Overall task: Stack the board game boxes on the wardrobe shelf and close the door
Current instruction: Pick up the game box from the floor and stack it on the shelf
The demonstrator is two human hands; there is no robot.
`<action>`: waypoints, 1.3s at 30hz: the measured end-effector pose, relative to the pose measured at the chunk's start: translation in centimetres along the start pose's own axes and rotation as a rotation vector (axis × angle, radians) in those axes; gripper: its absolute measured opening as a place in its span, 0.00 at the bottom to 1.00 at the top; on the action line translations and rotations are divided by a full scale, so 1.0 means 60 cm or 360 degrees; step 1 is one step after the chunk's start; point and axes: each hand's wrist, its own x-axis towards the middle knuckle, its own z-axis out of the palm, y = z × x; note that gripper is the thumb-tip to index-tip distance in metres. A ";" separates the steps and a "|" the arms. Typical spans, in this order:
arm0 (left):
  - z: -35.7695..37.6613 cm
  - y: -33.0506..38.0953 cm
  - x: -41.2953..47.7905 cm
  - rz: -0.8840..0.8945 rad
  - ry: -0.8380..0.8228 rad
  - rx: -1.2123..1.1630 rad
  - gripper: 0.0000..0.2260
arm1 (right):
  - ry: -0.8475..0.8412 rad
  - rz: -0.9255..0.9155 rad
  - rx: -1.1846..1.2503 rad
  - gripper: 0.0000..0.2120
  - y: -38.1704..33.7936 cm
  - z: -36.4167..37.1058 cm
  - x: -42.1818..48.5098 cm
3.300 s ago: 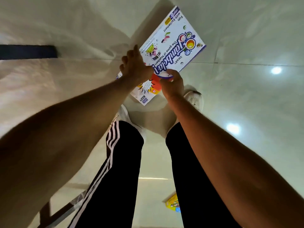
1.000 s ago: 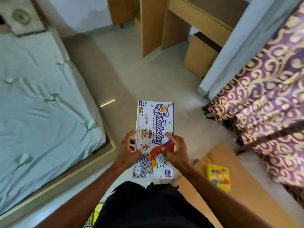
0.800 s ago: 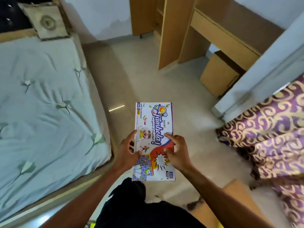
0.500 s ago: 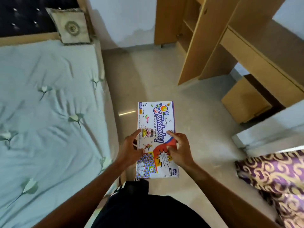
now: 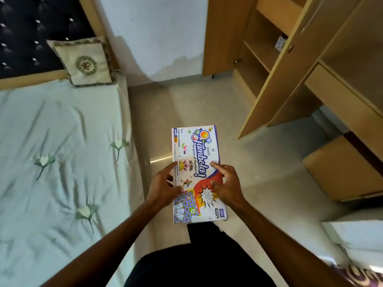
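A flat white Tambola board game box (image 5: 195, 150) with colourful print is held level in front of me, above the floor. My left hand (image 5: 163, 188) grips its left edge, thumb on top. My right hand (image 5: 227, 186) grips the right edge with fingers spread over the lid. The wooden wardrobe (image 5: 267, 48) stands ahead at the upper right. Its door (image 5: 290, 65) is swung open and bare shelves show inside. A small box (image 5: 280, 42) lies on one shelf behind the door's edge.
A bed with a pale green sheet (image 5: 58, 162) and a cushion (image 5: 83, 63) fills the left side. A wooden desk (image 5: 348, 104) and a low wooden cabinet (image 5: 342, 170) stand on the right. Tiled floor (image 5: 196, 104) runs between the bed and the wardrobe.
I lifted the box off the floor and straightened up. The view has since swung from the curtain side toward the open wardrobe, with the box still held in both hands.
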 end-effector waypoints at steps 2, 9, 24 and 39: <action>-0.017 0.029 0.081 -0.0021 0.0027 -0.0007 0.37 | -0.0034 0.0020 0.0003 0.27 -0.026 -0.006 0.089; -0.079 0.116 0.375 -0.0067 0.0110 -0.0014 0.39 | -0.0076 -0.0013 -0.0002 0.27 -0.134 -0.042 0.404; -0.193 0.321 1.063 0.0117 -0.0211 0.0180 0.38 | 0.0238 0.0090 0.0175 0.27 -0.274 -0.089 1.018; -0.006 0.675 1.617 0.0398 -0.0536 0.0289 0.36 | 0.0784 0.0262 0.0292 0.28 -0.251 -0.381 1.517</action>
